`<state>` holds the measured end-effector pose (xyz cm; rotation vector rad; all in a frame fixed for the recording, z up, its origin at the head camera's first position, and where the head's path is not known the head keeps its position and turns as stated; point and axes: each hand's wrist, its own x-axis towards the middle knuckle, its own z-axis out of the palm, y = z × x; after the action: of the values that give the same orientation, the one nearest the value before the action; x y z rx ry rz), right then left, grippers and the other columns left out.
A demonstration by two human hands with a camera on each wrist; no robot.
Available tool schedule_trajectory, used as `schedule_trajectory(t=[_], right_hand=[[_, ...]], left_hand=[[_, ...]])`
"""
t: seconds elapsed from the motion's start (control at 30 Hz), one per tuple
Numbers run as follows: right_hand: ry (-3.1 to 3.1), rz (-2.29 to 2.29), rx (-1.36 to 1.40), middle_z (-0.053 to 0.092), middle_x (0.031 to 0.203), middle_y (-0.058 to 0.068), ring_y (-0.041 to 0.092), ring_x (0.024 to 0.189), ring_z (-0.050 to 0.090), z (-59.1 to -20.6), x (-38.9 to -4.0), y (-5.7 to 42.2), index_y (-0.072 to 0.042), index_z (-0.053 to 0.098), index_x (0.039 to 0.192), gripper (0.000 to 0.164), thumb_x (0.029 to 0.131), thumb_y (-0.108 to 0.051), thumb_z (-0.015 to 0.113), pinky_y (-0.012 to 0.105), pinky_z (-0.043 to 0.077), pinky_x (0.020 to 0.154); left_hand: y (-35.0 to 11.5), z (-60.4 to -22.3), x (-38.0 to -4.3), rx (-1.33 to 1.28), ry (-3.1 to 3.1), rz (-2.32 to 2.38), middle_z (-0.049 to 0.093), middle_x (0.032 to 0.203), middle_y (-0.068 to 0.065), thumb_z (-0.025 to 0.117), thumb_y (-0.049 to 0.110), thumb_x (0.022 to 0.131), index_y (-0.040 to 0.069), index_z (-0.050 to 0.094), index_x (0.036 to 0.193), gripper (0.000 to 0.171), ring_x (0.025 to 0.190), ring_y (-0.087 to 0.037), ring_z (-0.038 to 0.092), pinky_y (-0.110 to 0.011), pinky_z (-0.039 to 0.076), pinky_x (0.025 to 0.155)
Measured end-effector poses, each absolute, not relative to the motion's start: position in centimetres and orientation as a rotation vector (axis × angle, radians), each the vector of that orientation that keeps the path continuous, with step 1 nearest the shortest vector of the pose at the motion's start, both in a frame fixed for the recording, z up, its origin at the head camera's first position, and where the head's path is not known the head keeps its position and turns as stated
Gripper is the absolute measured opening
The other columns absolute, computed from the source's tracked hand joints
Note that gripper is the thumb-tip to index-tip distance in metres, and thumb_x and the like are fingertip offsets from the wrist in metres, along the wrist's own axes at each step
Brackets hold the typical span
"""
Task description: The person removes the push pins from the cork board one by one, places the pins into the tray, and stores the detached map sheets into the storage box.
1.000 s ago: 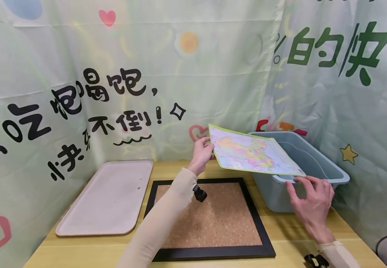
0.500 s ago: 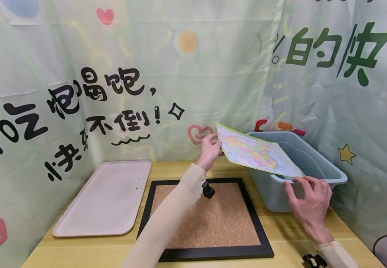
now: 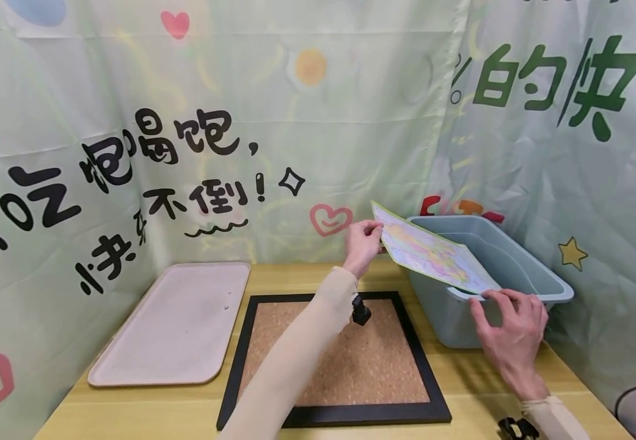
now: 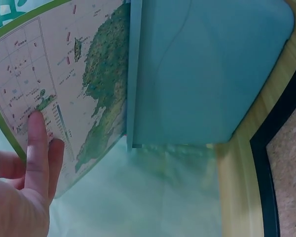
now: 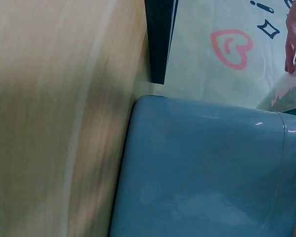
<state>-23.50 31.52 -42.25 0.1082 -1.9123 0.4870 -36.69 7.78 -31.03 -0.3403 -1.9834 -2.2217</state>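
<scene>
A thin map sheet (image 3: pixel 433 253) with a green border slopes down to the right, its lower right part over the blue-grey bin (image 3: pixel 562 293). My left hand (image 3: pixel 363 244) pinches the map's left edge. In the left wrist view, fingers of the left hand (image 4: pixel 37 158) lie along the sheet's other face, which carries a relief map (image 4: pixel 106 64). My right hand (image 3: pixel 512 333) grips the bin's near rim with curled fingers, right beside the map's lower corner. The right wrist view shows the bin's outer wall (image 5: pixel 202 163) close up.
A black-framed cork board (image 3: pixel 372 366) lies on the wooden table (image 3: pixel 477 391) below my left arm. To its left sits a pale pink tray (image 3: pixel 171 324). Printed cloth (image 3: pixel 318 134) hangs behind the table and along the sides.
My left hand has moved right with the map's left edge, and the sheet has shifted toward the bin and tilted more steeply. The right hand stays at the rim.
</scene>
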Motion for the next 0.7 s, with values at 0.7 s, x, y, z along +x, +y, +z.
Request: schedule_trajectory(t=[0.7], right_hand=[[-1.778,0.534,0.135,0.058,0.099,0.024,0.047,0.098,0.043,-42.2,-23.9,31.4,0.001,0.068,0.092,0.062,0.088,-0.06,0.057,0.056,0.025,0.101]], left_hand=[[11.3,-31.7,-35.6,-0.749,-2.072,-2.471,0.045,0.147,-0.017,0.06,-0.001,0.094,0.003,0.039,0.149,0.059,0.107,-0.034,0.067,-0.037,0.056,0.086]])
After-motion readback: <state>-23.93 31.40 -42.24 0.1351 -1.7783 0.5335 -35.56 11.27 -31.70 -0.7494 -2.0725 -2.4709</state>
